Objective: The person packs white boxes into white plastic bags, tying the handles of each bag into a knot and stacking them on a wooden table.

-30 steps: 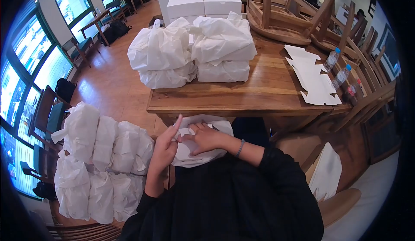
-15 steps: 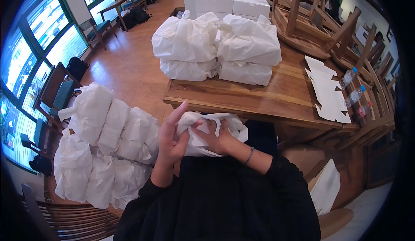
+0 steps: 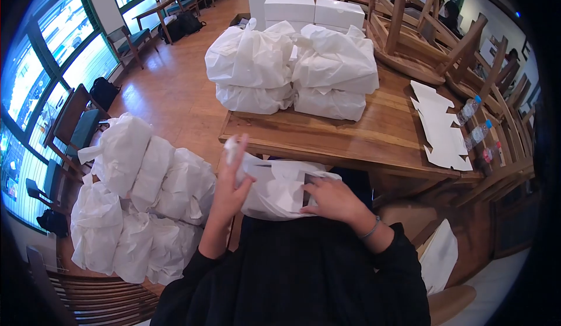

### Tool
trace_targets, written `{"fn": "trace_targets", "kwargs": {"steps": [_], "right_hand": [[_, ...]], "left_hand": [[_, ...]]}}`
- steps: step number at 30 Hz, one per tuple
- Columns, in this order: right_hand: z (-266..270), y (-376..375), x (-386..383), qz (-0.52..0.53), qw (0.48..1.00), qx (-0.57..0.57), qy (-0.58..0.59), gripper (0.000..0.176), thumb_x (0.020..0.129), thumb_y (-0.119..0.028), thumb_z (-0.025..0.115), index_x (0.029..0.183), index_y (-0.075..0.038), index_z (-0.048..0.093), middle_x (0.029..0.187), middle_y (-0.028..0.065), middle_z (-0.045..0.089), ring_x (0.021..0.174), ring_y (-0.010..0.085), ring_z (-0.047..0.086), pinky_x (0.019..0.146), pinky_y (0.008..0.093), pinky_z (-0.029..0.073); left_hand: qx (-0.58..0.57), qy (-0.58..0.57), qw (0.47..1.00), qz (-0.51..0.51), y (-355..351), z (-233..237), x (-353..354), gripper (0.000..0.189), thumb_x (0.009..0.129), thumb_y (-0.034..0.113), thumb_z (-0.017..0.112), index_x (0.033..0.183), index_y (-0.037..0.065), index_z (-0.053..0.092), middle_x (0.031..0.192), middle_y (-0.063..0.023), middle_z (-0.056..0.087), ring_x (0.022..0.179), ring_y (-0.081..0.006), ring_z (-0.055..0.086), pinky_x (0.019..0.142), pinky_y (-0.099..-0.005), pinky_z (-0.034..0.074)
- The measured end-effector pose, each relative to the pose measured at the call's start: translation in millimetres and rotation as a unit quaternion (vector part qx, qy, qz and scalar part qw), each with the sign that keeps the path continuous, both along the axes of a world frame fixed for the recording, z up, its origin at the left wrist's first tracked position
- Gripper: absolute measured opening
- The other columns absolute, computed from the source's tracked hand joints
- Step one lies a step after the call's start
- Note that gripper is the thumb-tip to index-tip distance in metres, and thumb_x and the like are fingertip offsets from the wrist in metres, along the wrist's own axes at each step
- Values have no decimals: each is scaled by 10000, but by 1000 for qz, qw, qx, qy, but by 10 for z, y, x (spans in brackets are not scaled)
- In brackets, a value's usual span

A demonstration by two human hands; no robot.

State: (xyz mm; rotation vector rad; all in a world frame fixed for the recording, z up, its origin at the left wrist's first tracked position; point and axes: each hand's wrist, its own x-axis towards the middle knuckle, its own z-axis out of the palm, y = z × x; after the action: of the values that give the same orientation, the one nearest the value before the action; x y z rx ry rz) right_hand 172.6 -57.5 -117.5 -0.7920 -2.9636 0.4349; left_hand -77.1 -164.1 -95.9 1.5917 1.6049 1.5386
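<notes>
A white plastic bag (image 3: 272,188) lies at my lap, in front of my black top, with a white box-like shape showing through its loose top. My left hand (image 3: 231,183) is at the bag's left side, fingers stretched up and thumb apart, and a raised corner of the plastic touches the fingers. On the right side my right hand (image 3: 338,200) rests over the bag's edge, its fingers spread and slightly bent around a dark gap. Whether either hand pinches the plastic is hard to see.
Stacked white bags (image 3: 292,71) and white boxes (image 3: 339,13) stand on the wooden table (image 3: 327,136). More white bags (image 3: 140,191) are piled at left. A flat white cardboard piece (image 3: 438,124), bottles (image 3: 478,133) and upturned wooden chairs (image 3: 409,63) are at right.
My right hand has moved right, off the bag's middle. The bunched top has loosened and spread, and its left corner now rises by my left fingers.
</notes>
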Motion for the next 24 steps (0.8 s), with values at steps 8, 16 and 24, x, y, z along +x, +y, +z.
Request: {"fn": "trace_targets", "kwargs": {"steps": [8,16,24], "right_hand": [[-65,151,234,-85,991,-28,-98,357,860,-255,626,1164,-72,665,976,158,724,1055,323,670,851,474,524],[-1078,296,226,-57,974,-26,-217,262,837,-192,628,1057,-94,729,1000,171,737,931,342,732,781,482,578],[-320,382,348,-89,985,-76,125,196,737,-165,732,891,-61,668,796,138,702,716,307,709,654,405,565]], "left_hand": [[-23,-23,999,15,45,-148,101,752,756,-139,425,1439,141,568,1544,-197,413,1379,-284,461,897,-284,537],[-73,146,974,-158,129,-231,205,537,739,-128,442,1119,112,735,1350,-149,621,1284,-376,544,1072,-415,428],[-122,330,925,-141,158,-613,281,591,760,-81,486,1247,171,707,1167,-141,669,1157,-381,598,990,-443,469]]}}
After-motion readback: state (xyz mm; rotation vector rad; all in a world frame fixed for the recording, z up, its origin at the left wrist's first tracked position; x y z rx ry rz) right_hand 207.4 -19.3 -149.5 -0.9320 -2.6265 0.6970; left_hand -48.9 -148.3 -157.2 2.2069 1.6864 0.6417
